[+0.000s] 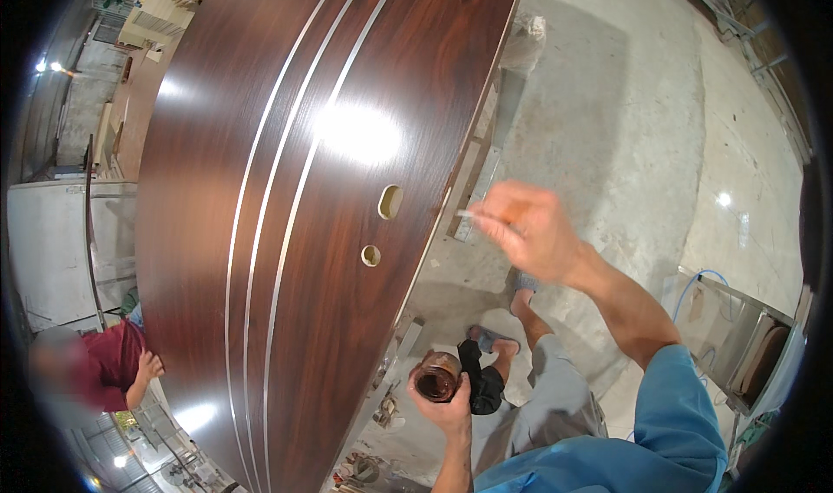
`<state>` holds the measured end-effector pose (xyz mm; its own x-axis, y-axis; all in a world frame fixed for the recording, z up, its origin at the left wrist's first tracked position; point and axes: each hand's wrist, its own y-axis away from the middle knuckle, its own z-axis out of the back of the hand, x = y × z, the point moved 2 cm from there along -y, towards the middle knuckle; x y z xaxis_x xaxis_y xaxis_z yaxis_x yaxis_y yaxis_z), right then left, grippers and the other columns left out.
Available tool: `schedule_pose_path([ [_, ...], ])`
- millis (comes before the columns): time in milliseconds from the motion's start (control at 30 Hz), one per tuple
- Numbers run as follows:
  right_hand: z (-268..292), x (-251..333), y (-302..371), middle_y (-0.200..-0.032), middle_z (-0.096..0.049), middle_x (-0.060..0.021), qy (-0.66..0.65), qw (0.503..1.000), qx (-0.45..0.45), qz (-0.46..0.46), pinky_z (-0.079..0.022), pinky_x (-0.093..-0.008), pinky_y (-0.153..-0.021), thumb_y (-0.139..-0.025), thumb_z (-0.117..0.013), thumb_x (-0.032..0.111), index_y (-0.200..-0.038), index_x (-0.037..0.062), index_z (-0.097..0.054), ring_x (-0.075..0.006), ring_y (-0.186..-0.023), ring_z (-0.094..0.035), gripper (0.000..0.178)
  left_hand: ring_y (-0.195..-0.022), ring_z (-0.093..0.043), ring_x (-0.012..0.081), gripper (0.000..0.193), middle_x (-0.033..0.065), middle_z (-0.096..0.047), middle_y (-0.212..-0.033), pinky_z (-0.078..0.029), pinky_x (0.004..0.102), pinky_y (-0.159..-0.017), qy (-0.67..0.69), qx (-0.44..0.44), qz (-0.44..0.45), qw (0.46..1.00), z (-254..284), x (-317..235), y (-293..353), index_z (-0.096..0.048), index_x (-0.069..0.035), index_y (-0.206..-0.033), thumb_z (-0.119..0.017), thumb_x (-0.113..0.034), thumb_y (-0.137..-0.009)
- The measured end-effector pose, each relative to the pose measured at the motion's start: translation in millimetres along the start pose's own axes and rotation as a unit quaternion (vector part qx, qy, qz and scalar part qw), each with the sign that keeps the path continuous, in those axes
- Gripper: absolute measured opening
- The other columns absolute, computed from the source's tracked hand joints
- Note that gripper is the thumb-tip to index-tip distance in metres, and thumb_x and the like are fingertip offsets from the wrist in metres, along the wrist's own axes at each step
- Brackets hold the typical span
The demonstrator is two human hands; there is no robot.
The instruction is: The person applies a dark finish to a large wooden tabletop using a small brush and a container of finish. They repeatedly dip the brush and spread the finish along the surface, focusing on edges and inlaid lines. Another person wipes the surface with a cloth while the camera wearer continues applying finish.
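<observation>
A large dark wood-grain door panel [347, 319] lies to my left, with three silvery strips along it and two cut-outs, an oval hole [390, 202] and a round hole [371, 255]. Beside its right edge, my right hand [525, 224] is closed on a small brush-like tool [466, 213]; its pale tip points at the edge, and blur hides its exact kind. Lower down, my left hand [449, 410] is wrapped round a jar [437, 377] with dark brown liquid inside. A black cloth-like thing [482, 384] shows beside that hand; whether I hold it is unclear.
Across the panel, a person in a dark red shirt [113, 363] rests a hand on its far edge. Grey concrete floor [599, 137] stretches to the right. A metal-framed box with a blue hose [737, 345] stands at the right. Odds and ends [369, 469] lie below the panel.
</observation>
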<state>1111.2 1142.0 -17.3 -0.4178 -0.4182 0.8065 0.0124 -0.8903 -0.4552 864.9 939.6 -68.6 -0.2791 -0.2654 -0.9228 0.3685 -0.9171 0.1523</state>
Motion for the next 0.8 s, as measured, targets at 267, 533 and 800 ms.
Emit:
schedule_pose_path([
  [267, 29, -22, -24, -0.073, -0.060, -0.0090, -0.008, 0.985, -0.034, -0.167, -0.045, -0.0302, -0.060, -0.093, -0.068, 0.010, -0.087, -0.0027, -0.069, -0.0170, -0.066, -0.057, 0.014, -0.122, -0.056, 0.0321, 0.084, 0.0204, -0.054, -0.133, -0.046, 0.0426, -0.107, -0.047, 0.000, -0.020, 0.999, -20, -15, -11, -0.042, 0.001, -0.137, -0.088, -0.002, -0.066],
  [533, 27, -28, -23, -0.079, -0.063, -0.0101, -0.037, 0.984, 0.003, -0.176, -0.048, -0.0352, -0.063, -0.088, -0.073, 0.012, -0.089, -0.0010, -0.071, -0.0247, -0.069, -0.061, 0.013, -0.123, -0.054, 0.0318, 0.086, 0.0202, -0.051, -0.135, -0.047, 0.0422, -0.105, -0.057, -0.007, -0.012, 0.998, -33, -24, -17, -0.042, 0.002, -0.137, -0.089, -0.004, -0.065],
  [800, 37, -29, -41, -0.079, -0.063, -0.0089, -0.036, 0.996, 0.054, -0.068, -0.046, -0.0314, -0.060, -0.090, -0.072, 0.010, -0.090, -0.0015, -0.072, -0.0175, -0.066, -0.060, 0.012, -0.121, -0.056, 0.0314, 0.083, 0.0202, -0.052, -0.133, -0.048, 0.0420, -0.104, -0.073, -0.006, -0.007, 0.997, -50, -32, -28, -0.044, 0.002, -0.133, -0.090, -0.006, -0.065],
])
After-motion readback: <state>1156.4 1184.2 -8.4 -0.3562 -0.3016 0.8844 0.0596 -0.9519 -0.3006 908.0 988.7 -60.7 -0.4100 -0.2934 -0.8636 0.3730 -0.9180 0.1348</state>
